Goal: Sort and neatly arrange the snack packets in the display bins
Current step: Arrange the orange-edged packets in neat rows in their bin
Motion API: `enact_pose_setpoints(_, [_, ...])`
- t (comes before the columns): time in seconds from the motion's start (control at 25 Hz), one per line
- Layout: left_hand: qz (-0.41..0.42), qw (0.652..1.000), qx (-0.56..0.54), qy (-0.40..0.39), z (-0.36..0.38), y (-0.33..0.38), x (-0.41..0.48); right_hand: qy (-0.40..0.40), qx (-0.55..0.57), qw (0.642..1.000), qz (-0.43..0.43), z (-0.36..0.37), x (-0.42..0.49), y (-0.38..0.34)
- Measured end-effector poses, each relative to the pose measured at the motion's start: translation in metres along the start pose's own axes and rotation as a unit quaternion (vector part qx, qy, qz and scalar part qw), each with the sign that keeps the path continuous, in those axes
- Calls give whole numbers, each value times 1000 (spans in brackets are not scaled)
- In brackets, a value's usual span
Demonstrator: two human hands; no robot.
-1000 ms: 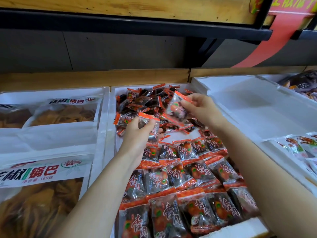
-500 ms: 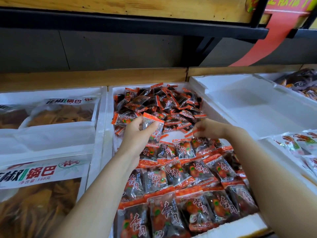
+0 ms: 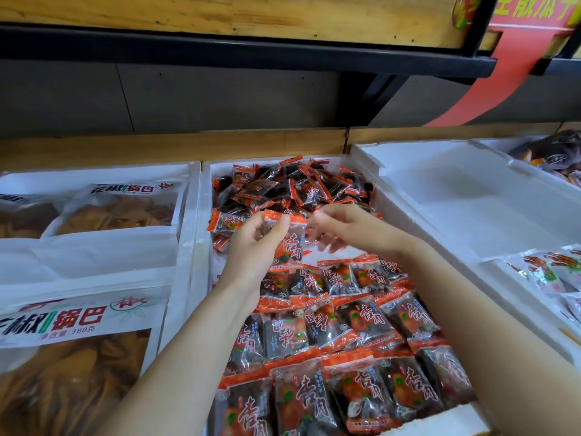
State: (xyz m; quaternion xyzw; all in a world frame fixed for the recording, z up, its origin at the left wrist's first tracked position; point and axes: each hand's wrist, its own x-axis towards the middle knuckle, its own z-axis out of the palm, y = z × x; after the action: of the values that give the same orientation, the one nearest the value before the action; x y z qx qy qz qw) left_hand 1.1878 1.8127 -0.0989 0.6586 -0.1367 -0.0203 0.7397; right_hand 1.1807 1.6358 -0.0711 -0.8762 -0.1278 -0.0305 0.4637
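so the left hand (image 3: pixel 254 247) is up over the middle foam bin (image 3: pixel 201 237), thumb and fingers curled round one snack packet (image 3: pixel 291 243), pinching it near its orange top edge. the packet stands about upright, dark with orange ends and red lettering facing the camera, held just above the gap between the two lots in the bin. the right hand (image 3: pixel 344 228) is just beside it on the right, fingers hanging down and spread a bit, but it's motion-blurred, so i honestly can't tell if it's got anything pinched or not.

the back half of the bin is a loose pile (image 3: pixel 292 187) of the same packets, lying every which way. the front half is the tidy rows (image 3: pixel 352 328), packets overlapping like shingles, most with lettering upright, a few turned upside down.

the bin on the left (image 3: pixel 185 196) has big clear bags (image 3: pixel 78 388) of golden crisps with white label bands. to the right there's another white foam bin (image 3: pixel 456 190), and at the far right edge some paler packets (image 3: pixel 553 269). a dark shelf rail (image 3: pixel 220 48) runs across the top, with a red ribbon (image 3: pixel 490 89) hanging at the upper right.
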Motion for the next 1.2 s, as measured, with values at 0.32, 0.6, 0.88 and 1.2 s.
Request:
enact_pose_setpoints(0.32, [13,1000,-2,25,0,2,-2,13,83,995,-45,27,1,-16])
enact_pose_setpoints(0.6, [38,999,25,17,3,5,-7,27,180,983,0,19,-3,-17])
enact_pose_setpoints(0.88, [85,989,120,-26,21,1,-11,117,220,968,24,8,-17,-6])
enact_pose_setpoints(1.2, [118,841,482,-215,51,-27,18,214,-236,935,156,-56,-24,54])
